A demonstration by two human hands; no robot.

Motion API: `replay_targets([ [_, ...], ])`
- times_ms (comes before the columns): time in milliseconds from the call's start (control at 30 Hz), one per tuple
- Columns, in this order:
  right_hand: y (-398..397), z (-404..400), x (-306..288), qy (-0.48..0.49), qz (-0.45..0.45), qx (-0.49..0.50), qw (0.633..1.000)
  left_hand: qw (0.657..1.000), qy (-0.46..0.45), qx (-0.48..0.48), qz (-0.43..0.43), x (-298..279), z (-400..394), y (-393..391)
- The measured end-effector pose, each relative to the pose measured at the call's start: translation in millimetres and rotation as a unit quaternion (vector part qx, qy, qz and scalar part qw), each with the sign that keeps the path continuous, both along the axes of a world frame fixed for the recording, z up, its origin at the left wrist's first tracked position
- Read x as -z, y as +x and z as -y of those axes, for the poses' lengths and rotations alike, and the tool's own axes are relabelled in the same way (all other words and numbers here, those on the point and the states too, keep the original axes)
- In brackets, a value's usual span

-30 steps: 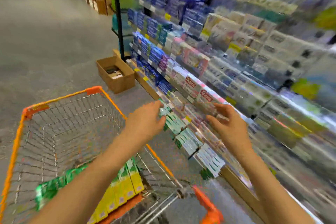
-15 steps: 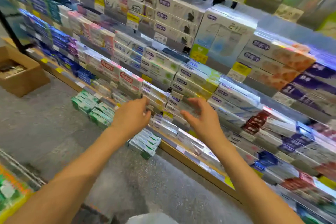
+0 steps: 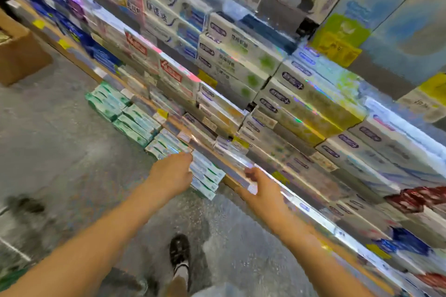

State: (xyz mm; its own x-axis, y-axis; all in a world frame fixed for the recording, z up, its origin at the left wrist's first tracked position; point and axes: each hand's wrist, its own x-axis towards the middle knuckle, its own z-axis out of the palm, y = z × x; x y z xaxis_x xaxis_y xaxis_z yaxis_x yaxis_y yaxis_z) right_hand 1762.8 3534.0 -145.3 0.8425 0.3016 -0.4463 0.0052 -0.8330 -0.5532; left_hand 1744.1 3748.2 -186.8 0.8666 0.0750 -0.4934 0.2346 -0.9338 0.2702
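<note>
The pick looks barely begun. The left hand [image 3: 172,176] lies against the near end of a short stack of green-and-white toothpaste boxes [image 3: 208,176], which sits on the floor [image 3: 72,152] at the foot of the shelving. Its fingers curl over the top box, but blur hides whether they grip it. At 3 o'clock of the stack, the right hand [image 3: 261,188] curls at the bottom shelf edge [image 3: 231,164]; I cannot tell if it holds anything. No box looks lifted; gripping and carrying off remain.
</note>
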Motion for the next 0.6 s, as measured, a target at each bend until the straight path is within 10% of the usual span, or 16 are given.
replay_targets([
  [600,120.3,-67.6,487.4,-0.177,0.018,-0.093,0.980,0.931,0.195,0.293,-0.093,423.5,-18.2,140.0],
])
